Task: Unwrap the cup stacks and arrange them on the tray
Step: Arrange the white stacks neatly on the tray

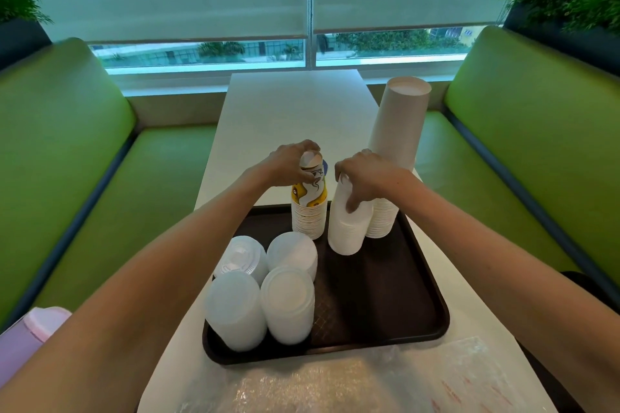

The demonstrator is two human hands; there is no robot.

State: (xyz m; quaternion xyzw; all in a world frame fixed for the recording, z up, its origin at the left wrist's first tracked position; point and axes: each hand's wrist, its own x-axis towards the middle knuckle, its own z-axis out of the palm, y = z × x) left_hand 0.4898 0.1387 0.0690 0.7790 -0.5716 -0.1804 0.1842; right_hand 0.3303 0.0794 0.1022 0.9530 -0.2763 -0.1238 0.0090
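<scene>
A dark brown tray (385, 305) lies on the white table. On its far edge stands a printed yellow-and-white cup stack (309, 211); my left hand (288, 164) grips its top. Right of it stands a shorter plain white cup stack (349, 228), and my right hand (365, 178) grips its top with fingers curled over the side. A tall white cup stack (399, 131) rises behind it at the tray's far right corner. Several squat stacks of white lids or cups (265, 292) fill the tray's near left.
Crumpled clear plastic wrap (335, 382) lies on the table's near edge, in front of the tray. Green booth benches (67, 178) flank the table on both sides. A pale pink and lilac container (30, 335) sits at the lower left. A window is beyond.
</scene>
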